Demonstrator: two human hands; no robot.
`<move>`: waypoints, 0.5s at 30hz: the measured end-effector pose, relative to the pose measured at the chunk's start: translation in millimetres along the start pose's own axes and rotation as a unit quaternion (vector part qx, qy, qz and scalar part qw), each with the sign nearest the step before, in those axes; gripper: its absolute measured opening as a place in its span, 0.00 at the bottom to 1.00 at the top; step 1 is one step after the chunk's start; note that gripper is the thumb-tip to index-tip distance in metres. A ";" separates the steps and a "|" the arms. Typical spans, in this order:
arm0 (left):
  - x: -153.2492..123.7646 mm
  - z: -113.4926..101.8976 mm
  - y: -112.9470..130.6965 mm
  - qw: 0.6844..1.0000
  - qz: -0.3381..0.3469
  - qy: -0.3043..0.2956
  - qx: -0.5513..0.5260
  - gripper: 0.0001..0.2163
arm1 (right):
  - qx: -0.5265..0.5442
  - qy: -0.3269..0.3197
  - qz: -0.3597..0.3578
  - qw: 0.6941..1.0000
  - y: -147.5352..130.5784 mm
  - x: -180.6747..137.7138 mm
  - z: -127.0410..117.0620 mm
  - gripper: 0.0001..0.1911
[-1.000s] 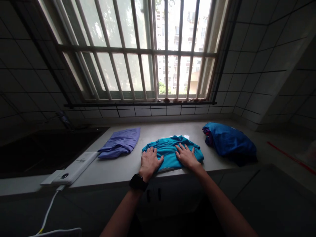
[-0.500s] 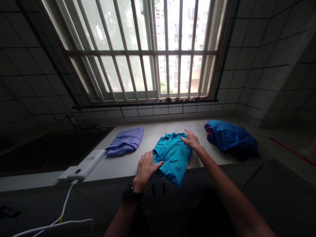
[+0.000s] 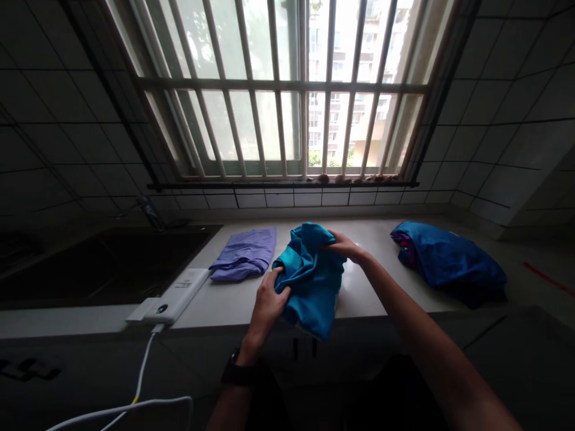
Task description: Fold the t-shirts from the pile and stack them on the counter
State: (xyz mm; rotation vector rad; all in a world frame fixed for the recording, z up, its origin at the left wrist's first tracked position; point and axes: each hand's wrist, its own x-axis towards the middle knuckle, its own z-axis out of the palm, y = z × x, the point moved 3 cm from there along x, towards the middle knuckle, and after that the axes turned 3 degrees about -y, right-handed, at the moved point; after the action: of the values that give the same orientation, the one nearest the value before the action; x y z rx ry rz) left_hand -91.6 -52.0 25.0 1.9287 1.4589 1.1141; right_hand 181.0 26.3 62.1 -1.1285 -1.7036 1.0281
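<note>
A turquoise folded garment (image 3: 314,293) is between my hands at the counter's front edge, its far end raised and its near corner hanging over the edge. My left hand (image 3: 271,294) grips its left side, thumb on top and fingers behind. At the upper right, my right hand (image 3: 344,246) is closed on the cloth, with part of its fingers hidden by the fabric. To the left lies a flat, folded purple cloth (image 3: 245,254). A bundled blue garment (image 3: 449,257) rests farther right, with some red and purple showing at its left end.
The pale counter (image 3: 368,293) runs under a barred window (image 3: 287,87). A dark sink (image 3: 90,263) with a faucet (image 3: 151,212) is at the left. Near it a white power bank (image 3: 182,293) has a white cable (image 3: 142,374) hanging off the front.
My hands have closed on the turquoise garment and its far end is now lifted and bunched. The camera view has shifted a little to the left.
</note>
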 end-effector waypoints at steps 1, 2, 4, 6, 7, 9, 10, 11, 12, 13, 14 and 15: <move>6.4 -16.8 -2.2 1.000 -0.015 0.024 -0.001 0.20 | 0.007 0.000 -0.018 1.000 -15.3 15.7 5.9 0.28; 13.8 -34.0 -3.6 0.998 -0.031 0.046 0.001 0.20 | 0.002 0.000 -0.037 0.999 -32.0 33.9 12.1 0.26; 31.7 -66.8 -4.3 0.995 -0.056 0.083 0.010 0.20 | -0.020 -0.004 -0.065 0.998 -67.2 74.9 26.1 0.23; 51.5 -94.1 -4.4 0.989 -0.074 0.123 0.029 0.21 | -0.088 0.016 -0.084 0.992 -99.1 115.4 41.9 0.23; 61.1 -104.2 -5.7 0.985 -0.087 0.140 0.045 0.22 | -0.144 0.049 -0.079 0.985 -111.3 132.6 50.4 0.24; 77.1 -116.1 -13.1 0.974 -0.130 0.159 0.095 0.25 | -0.258 0.137 -0.064 0.954 -126.0 155.9 71.3 0.26; 82.7 -118.0 -18.9 0.966 -0.154 0.163 0.127 0.28 | -0.302 0.156 -0.057 0.939 -127.1 161.9 85.7 0.27; 86.5 -117.4 -25.4 0.958 -0.172 0.162 0.163 0.31 | -0.336 0.151 -0.051 0.928 -123.8 164.4 102.7 0.28; 88.5 -114.6 -32.2 0.950 -0.177 0.158 0.202 0.33 | -0.361 0.121 -0.041 0.924 -115.9 163.9 121.7 0.29; 89.2 -109.5 -38.8 0.944 -0.172 0.145 0.240 0.35 | -0.378 0.071 -0.026 0.923 -104.1 160.7 141.8 0.30; 88.7 -102.0 -45.2 0.941 -0.159 0.114 0.276 0.34 | -0.395 0.013 -0.003 0.919 -89.6 155.2 161.6 0.31; 87.1 -92.7 -51.6 0.938 -0.147 0.068 0.306 0.32 | -0.411 -0.043 0.033 0.910 -73.3 148.0 179.7 0.31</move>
State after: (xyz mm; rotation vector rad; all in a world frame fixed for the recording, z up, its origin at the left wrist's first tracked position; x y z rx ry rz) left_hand -187.8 37.4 64.9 1.9323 2.2908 0.7128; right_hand -43.3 114.5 100.9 -1.6764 -2.2646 0.3642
